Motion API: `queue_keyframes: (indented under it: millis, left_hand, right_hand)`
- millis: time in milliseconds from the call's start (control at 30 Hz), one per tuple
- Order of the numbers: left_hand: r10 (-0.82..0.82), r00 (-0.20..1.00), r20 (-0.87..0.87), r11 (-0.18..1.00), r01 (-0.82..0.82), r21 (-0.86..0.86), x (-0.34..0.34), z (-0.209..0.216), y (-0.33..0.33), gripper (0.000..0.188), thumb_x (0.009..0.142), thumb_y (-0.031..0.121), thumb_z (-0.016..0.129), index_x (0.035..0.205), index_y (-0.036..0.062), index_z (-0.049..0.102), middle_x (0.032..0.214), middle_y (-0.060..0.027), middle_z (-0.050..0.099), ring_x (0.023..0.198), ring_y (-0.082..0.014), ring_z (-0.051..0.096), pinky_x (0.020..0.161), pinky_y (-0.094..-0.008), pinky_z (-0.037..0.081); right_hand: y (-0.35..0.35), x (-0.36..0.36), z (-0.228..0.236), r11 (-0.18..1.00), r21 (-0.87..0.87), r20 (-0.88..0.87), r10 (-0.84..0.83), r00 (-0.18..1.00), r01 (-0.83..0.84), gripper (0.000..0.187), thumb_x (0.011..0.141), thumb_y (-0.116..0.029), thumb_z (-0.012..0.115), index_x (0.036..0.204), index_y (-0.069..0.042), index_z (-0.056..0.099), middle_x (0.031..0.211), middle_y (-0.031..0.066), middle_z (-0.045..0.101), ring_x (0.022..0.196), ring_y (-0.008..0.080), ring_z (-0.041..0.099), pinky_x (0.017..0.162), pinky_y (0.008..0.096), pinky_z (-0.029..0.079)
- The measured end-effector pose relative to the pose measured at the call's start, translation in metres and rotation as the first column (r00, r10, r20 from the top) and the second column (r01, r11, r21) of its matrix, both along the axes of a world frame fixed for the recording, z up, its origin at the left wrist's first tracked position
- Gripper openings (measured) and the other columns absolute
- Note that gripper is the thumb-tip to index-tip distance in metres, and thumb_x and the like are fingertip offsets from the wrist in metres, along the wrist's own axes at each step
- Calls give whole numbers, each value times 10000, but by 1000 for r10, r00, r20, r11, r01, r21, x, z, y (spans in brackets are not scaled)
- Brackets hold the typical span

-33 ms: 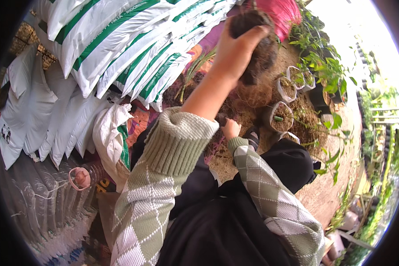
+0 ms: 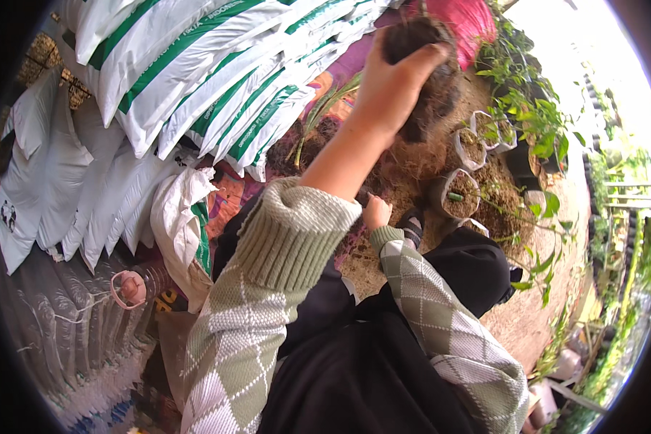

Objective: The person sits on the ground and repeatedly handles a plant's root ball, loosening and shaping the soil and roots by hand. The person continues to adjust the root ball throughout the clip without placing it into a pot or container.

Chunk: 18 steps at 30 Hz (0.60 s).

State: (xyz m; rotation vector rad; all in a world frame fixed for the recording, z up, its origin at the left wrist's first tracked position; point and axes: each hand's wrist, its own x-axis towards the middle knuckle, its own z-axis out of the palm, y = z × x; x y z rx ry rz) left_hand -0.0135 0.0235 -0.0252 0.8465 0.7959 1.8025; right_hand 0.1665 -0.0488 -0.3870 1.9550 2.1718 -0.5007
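My left hand (image 2: 390, 90) is raised at the top of the view and wraps round a dark, soil-covered root ball (image 2: 434, 90). A stem stub rises from its top and fine brown roots hang off its side. Lower down, closer to my knees, my right hand (image 2: 376, 212) is closed near dark soil. Something small and dark shows at its fingers, but I cannot make out what it is. Between my hands and the stacked bags, a cut green stalk with long leaves (image 2: 315, 112) lies on a colourful sheet (image 2: 231, 194) strewn with soil.
White-and-green filled bags (image 2: 202, 65) are stacked at the left, with an open white sack (image 2: 177, 210) and a clear bottle with a pink cap (image 2: 132, 288) below. To the right stand white grow bags of soil (image 2: 459, 194), leafy plants (image 2: 532, 108) and a red bundle (image 2: 470, 29).
My left hand and the root ball have shifted slightly to the right. My right hand stays in nearly the same place, still closed.
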Motion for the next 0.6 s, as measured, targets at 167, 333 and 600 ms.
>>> queue_keyframes:
  millis: [167, 333, 600]
  left_hand:
    - [-78, 971, 226, 995, 88, -36, -11, 4, 9, 411, 797, 190, 725, 1129, 53, 525, 972, -27, 623, 870, -106, 579, 802, -275, 475]
    - [-50, 979, 195, 996, 63, -58, -27, -5, 24, 434, 805, 179, 725, 1155, 33, 515, 989, -31, 627, 872, -111, 584, 818, -271, 474]
    - [3, 1000, 27, 997, -1, -73, -42, -12, 20, 328, 913, 255, 576, 1166, 46, 589, 1026, -56, 659, 880, -133, 655, 771, -285, 539]
  right_hand:
    - [3, -5, -31, 955, 182, 81, 222, 972, -233, 704, 723, -258, 765, 1349, -97, 483, 1305, 67, 568, 1202, 208, 530, 1025, 495, 317]
    - [32, -18, -39, 929, 246, 200, 229, 953, -275, 553, 753, -253, 724, 1264, -107, 570, 1225, 36, 611, 1190, 200, 526, 1055, 514, 278]
    - [35, -26, -21, 977, 205, 82, 51, 995, -67, 319, 741, -261, 734, 1010, -118, 640, 999, 38, 662, 1019, 214, 598, 1036, 512, 279]
